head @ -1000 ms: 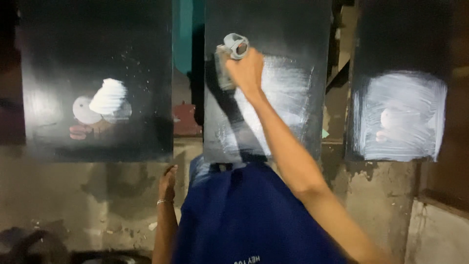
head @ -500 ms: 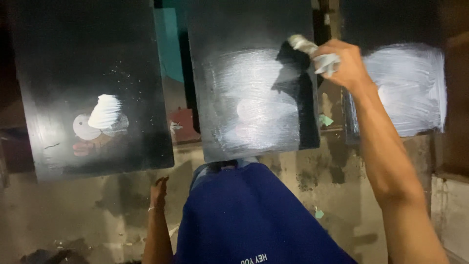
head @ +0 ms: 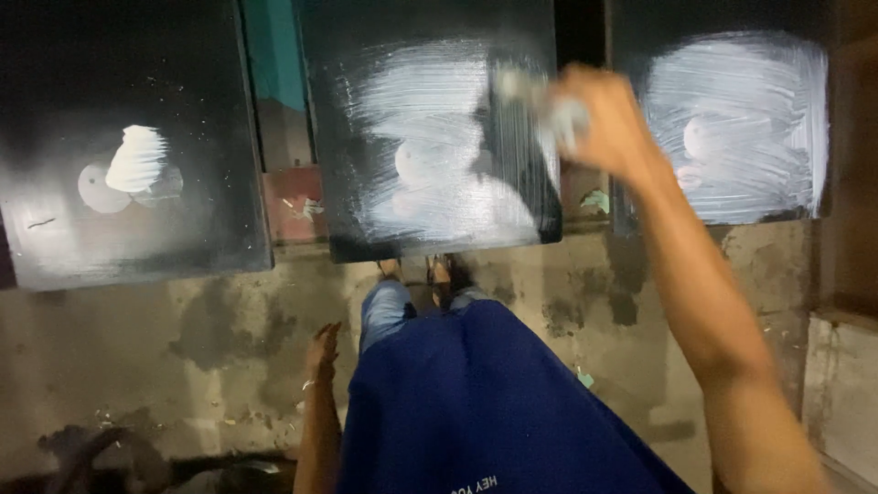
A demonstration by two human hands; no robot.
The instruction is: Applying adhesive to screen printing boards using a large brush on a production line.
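My right hand is raised and gripping a pale wad of cloth, blurred by motion, pressed against the right edge of the middle black panel. That panel is smeared with white streaks over most of its face. My left hand hangs down beside my blue shirt, fingers loosely apart, holding nothing. The right black panel carries a similar white smear. On the left black panel sits only a small white dab and a pale round mark.
The three panels lean upright against a wall above a stained concrete floor. My feet stand just below the middle panel. A pale block stands at the right; dark clutter lies at lower left.
My right hand with the cloth swept from the middle panel's top to its right edge and back onto its right part, spreading the white smear. The view shifted slightly left.
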